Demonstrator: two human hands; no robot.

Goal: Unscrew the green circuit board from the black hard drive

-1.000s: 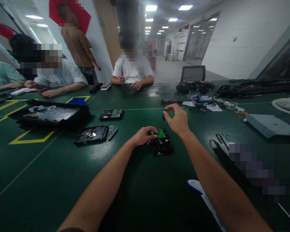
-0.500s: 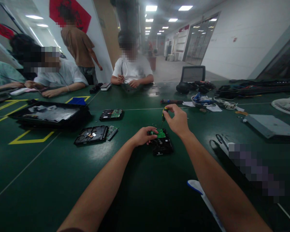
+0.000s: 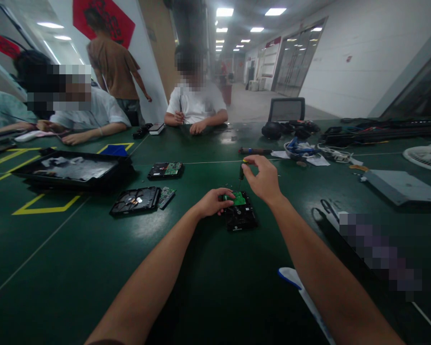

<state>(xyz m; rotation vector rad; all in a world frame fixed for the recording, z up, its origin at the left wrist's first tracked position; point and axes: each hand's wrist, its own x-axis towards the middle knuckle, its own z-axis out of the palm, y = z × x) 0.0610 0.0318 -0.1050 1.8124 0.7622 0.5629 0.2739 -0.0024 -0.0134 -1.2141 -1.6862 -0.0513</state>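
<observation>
A black hard drive [image 3: 241, 218] with a green circuit board [image 3: 240, 199] on its upper face lies flat on the dark green table. My left hand [image 3: 215, 202] grips the drive's left side, fingers reaching over the board's edge. My right hand [image 3: 263, 176] is closed around the handle of a small yellow-and-black screwdriver [image 3: 242, 173]. It stands nearly upright, its shaft pointing down at the far part of the board; whether the tip sits in a screw is too small to tell. A few tiny bits, perhaps screws, lie just beyond the drive.
Left are another hard drive [image 3: 136, 200], a loose circuit board [image 3: 166, 196], a further drive [image 3: 165, 170] and a black tray [image 3: 75, 167]. Beyond my right hand lie a dark screwdriver [image 3: 255, 151] and a bowl [image 3: 300, 149]. A grey metal box [image 3: 405, 186] stands right. Several people are across the table.
My right hand and the screwdriver have shifted very slightly left, and the handle has turned in my fingers. My left hand and the drive stay put.
</observation>
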